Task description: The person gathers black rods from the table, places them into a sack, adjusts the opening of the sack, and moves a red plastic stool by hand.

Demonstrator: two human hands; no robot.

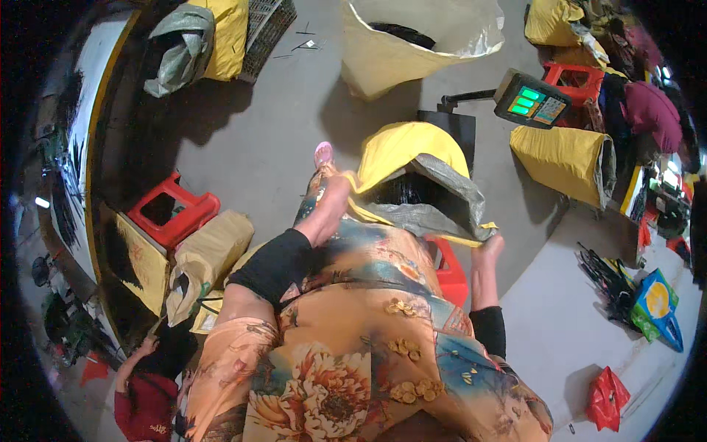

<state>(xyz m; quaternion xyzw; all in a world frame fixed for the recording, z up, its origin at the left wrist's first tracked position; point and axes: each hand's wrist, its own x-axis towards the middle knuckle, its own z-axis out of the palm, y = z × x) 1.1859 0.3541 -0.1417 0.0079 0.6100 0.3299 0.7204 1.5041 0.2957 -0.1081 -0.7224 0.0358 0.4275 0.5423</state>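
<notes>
A yellow woven sack (412, 147) with a grey lining stands in front of me, its mouth held wide toward me. Dark, shiny contents show deep inside it. My left hand (340, 188) is closed on the left side of the sack's rim. At the right corner of the rim, my right hand (487, 249) grips the edge, its fingers partly hidden by the fold. Behind the sack is a dark weighing scale (458, 136), with its lit display (532, 102) to the right. Part of a red stool (449, 276) shows beneath the sack.
A large pale sack (390, 66) stands ahead. A yellow sack (563, 162) lies at right. On the left are another red stool (173, 210), a brown paper sack (210, 254) and a person in dark red (146, 405). A red bag (607, 398) lies at lower right.
</notes>
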